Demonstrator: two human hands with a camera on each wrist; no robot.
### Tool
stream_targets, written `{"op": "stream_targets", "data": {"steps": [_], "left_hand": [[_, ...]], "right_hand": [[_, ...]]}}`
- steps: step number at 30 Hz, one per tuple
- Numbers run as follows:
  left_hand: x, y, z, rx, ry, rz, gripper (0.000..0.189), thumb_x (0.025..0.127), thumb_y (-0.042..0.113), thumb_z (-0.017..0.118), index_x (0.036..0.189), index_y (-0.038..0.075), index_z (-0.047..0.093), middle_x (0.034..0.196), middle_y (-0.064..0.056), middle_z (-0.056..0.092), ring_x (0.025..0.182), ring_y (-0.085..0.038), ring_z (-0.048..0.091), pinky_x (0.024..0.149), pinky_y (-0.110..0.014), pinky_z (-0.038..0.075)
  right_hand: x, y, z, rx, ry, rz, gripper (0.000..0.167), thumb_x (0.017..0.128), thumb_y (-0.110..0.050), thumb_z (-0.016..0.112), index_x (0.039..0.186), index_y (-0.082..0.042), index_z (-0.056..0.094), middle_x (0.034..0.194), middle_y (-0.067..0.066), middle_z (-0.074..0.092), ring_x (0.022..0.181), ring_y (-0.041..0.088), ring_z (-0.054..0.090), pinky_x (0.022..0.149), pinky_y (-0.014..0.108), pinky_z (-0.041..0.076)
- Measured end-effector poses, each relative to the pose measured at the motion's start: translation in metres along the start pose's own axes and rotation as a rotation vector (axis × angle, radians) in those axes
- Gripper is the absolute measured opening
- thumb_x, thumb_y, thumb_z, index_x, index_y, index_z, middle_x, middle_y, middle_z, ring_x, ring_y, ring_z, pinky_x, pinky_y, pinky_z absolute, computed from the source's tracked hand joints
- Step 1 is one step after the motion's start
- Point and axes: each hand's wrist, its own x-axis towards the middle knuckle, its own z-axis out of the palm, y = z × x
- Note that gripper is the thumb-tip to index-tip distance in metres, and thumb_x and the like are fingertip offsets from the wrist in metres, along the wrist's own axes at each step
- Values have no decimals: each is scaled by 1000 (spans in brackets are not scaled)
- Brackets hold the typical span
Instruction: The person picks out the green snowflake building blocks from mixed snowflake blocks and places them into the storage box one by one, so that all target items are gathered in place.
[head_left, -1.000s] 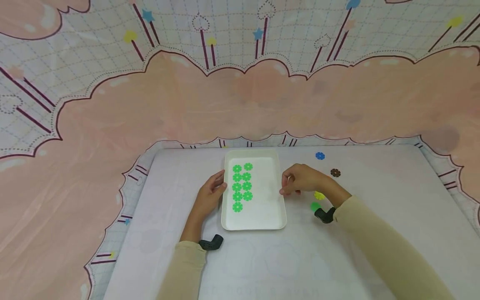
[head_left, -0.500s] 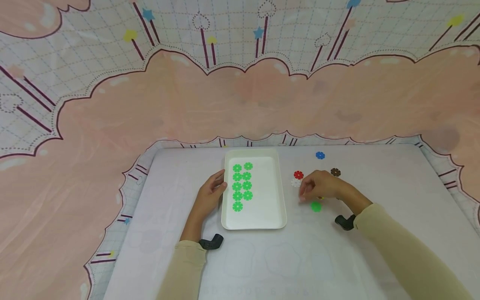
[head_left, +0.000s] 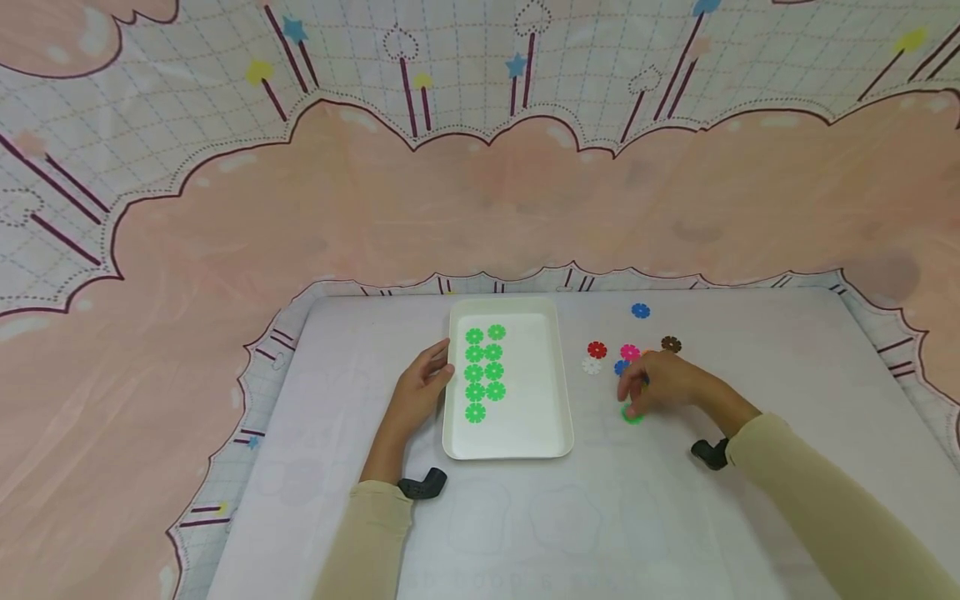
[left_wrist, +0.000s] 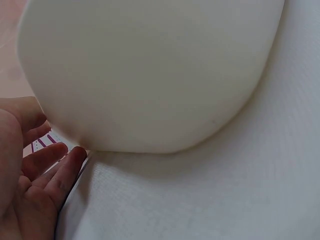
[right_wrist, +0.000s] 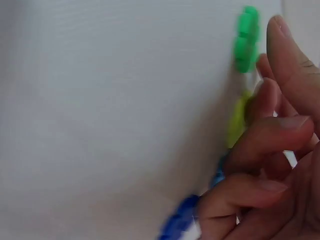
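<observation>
A white rectangular tray (head_left: pixel 528 442) holds two columns of green flower-shaped discs (head_left: pixel 475 372). My left hand (head_left: pixel 417 390) rests at the tray's left edge, fingertips and thumb right at the rim. In the left wrist view, its fingers (left_wrist: pixel 62 175) lie fairly straight against the tray's edge. My right hand (head_left: pixel 667 382) is low over loose discs right of the tray, its thumb apart from the loosely bent fingers. Its thumb tip overlaps a loose green disc (head_left: pixel 632 419) in the head view. The right wrist view shows that green disc (right_wrist: pixel 246 40) close to the thumb, with nothing pinched.
Red (head_left: pixel 597 350), white (head_left: pixel 592 366), pink (head_left: pixel 630 352), blue (head_left: pixel 641 311) and brown (head_left: pixel 671 344) discs lie right of the tray. A yellow disc (right_wrist: pixel 236 122) is partly behind the right fingers. The table (head_left: pixel 495 525) has a pale cloth; a patterned cloth hangs behind.
My right hand has moved right, from beside the tray's right edge to the loose green disc, uncovering red, white and pink discs. My left hand and the tray have stayed put.
</observation>
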Motion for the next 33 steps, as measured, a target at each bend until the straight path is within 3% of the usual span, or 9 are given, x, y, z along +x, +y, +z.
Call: {"op": "stream_targets", "data": {"steps": [7,16,33], "left_hand": [[-1,2,-1,-17,-6,-5,51,102,32,64,150,33,49,152,-4,55,134,-27,59,109,-47,51],[-1,2,0,-11,3,-21,51,102,30,64,151,32,49,151,-6,55,132,-29,60,108,-47,52],[-1,1,-1,-14,-7,-20,51,103,30,63,151,31,48,151,-7,55,130,-29,62,107,-47,52]], "right_hand": [[2,5,3,8,2,62,22,73,-26,93,86,-24,76,80,1,61,87,20,55,69,31,48],[3,4,3,0,-2,33,21,72,-26,94,83,-21,76,76,1,60,82,19,54,67,31,47],[5,7,0,19,18,48,23,72,-32,94,79,-20,76,79,2,60,88,22,54,69,31,47]]}}
